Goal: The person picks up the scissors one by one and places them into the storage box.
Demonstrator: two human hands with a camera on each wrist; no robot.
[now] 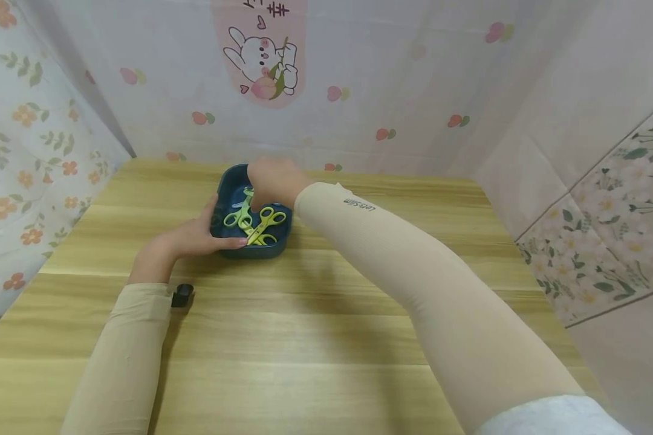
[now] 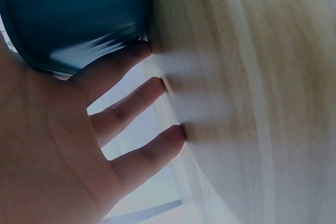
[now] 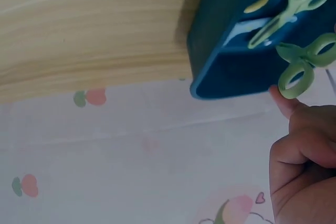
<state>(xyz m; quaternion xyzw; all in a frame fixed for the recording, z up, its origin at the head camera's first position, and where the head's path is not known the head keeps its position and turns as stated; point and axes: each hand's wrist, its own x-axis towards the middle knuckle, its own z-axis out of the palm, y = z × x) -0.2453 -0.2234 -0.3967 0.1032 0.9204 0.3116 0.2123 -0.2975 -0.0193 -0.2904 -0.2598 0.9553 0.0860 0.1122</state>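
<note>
A dark blue box [image 1: 254,252] sits toward the back of the wooden table with several green and yellow scissors [image 1: 266,225] inside. My left hand [image 1: 193,235] is at its front left corner, thumb along the front rim. In the left wrist view its fingers [image 2: 137,156] are stretched out, tips down at the tabletop. My right hand [image 1: 274,181] reaches over the back right of the box, fingers curled. The right wrist view has it at the handles of green scissors [image 3: 296,80] that overlap the box rim; its exact grip is partly out of frame.
The wooden table [image 1: 283,338] meets a printed curtain [image 1: 354,127] just behind the box. Floral cloth [image 1: 27,151] borders the left side, and a tile-patterned wall covering [image 1: 604,241] the right. A small black object [image 1: 182,295] shows beside my left wrist.
</note>
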